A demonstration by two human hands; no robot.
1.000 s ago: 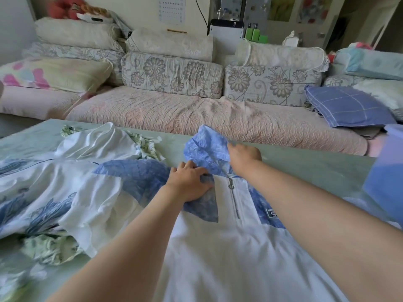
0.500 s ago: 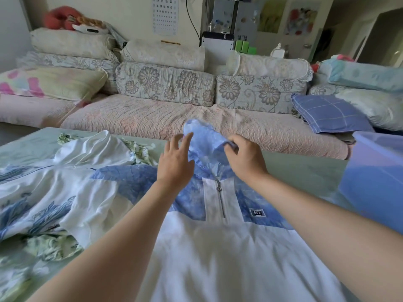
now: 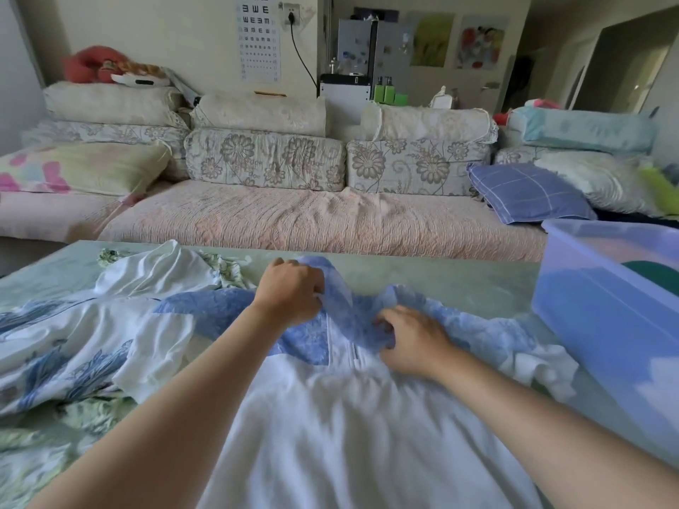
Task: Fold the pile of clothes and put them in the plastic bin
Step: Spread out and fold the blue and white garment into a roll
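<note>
The white and blue top [image 3: 330, 416] lies spread on the surface [image 3: 459, 284], front up, between the pile of clothes [image 3: 73, 343] at the left and the plastic bin [image 3: 606, 325] at the right. Half a second ago the left hand [image 3: 290, 292] was open above the collar [image 3: 338, 286]; now its grip is closed on the collar. The right hand [image 3: 411, 339] has let the collar go and moved lower, where its grip is curled into the blue cloth. The collar stands lower than before. I judge the top is only being flattened; no fold is made yet, so the bin must wait
</note>
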